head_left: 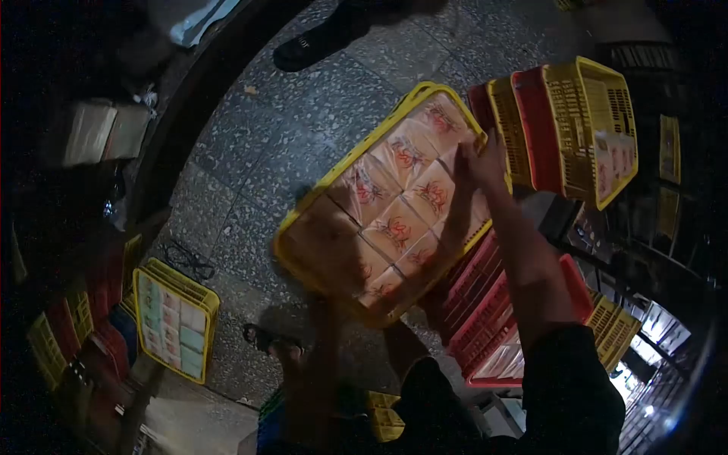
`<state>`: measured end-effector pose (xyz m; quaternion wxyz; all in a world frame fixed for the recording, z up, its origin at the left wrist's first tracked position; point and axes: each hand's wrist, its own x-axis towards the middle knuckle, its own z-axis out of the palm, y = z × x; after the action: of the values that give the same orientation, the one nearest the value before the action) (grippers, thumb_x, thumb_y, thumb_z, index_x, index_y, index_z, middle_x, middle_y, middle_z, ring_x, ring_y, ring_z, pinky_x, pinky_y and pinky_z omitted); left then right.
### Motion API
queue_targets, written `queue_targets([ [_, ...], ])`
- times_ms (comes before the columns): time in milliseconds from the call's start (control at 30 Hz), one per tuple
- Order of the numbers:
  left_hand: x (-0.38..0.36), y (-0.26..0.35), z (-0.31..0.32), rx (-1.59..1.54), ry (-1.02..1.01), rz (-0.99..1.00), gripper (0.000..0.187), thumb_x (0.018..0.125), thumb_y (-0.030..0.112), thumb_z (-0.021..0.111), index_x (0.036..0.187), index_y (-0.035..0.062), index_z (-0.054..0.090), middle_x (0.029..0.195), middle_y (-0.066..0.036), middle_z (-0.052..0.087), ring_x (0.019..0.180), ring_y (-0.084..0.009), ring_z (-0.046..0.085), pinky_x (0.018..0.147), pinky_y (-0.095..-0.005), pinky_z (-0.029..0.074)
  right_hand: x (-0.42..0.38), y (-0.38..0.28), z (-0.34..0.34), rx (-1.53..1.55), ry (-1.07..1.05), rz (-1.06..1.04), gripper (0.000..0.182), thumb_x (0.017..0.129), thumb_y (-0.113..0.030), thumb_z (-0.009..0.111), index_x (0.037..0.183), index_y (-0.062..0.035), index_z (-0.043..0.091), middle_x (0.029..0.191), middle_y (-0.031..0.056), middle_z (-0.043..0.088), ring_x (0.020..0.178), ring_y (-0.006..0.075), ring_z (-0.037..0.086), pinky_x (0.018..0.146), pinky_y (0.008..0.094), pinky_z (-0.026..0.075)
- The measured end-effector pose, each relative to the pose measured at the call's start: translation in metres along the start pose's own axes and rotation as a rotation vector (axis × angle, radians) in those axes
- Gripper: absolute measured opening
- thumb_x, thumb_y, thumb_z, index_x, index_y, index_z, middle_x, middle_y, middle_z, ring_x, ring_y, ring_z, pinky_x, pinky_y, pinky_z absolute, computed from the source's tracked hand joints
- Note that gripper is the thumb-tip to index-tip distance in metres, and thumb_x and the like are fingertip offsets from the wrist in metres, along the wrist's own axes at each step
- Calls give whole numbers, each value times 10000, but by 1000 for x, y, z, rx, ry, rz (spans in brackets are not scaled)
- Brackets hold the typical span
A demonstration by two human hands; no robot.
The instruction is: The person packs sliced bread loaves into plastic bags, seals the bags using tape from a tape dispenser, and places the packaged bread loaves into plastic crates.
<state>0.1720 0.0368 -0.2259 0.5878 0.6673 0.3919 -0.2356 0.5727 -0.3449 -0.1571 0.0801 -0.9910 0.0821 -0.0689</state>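
Note:
A yellow crate (334,176) is held up at a slant above the floor. Packets in clear wrap with red markings (402,227) fill it in rows. At its upper right end my right hand (481,155) grips the rim, and that forearm's shadow falls over the packets. My left hand (318,303) is at the lower left end of the crate, in deep shade, its arm coming up from below. Its fingers are hard to make out, but the crate rests against it.
Stacked yellow and red crates (542,129) stand at the right. Red crates (485,311) are below them. Another filled yellow crate (208,303) is at the lower left. A person's dark shoe (311,49) shows on the speckled floor (258,152). A sandalled foot (277,341) is below.

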Motion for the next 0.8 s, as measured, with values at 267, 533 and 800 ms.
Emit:
queue_targets([
  [267,3,-38,-133,152,319,-336,513,943,325,621,1293,-39,527,1174,-236,598,1025,-365,607,868,-463,496,-81,-47,26,506,-533,318,508,979,-478,601,1053,21,663,912,112,698,820,241,652,732,376,513],
  [533,-122,-156,-383,-675,537,177,347,1011,364,543,1131,38,544,900,-81,599,789,-223,601,701,-374,510,-267,-251,-4,729,-744,208,426,1018,-401,544,1132,9,576,968,104,624,864,188,576,749,335,491],
  [800,-177,-265,-675,-366,1004,1,98,975,146,543,981,61,591,796,-43,573,685,-133,550,578,-330,449,-436,-561,23,1027,-1050,52,201,1036,-238,467,1105,-49,457,801,185,555,699,305,572,644,445,470],
])
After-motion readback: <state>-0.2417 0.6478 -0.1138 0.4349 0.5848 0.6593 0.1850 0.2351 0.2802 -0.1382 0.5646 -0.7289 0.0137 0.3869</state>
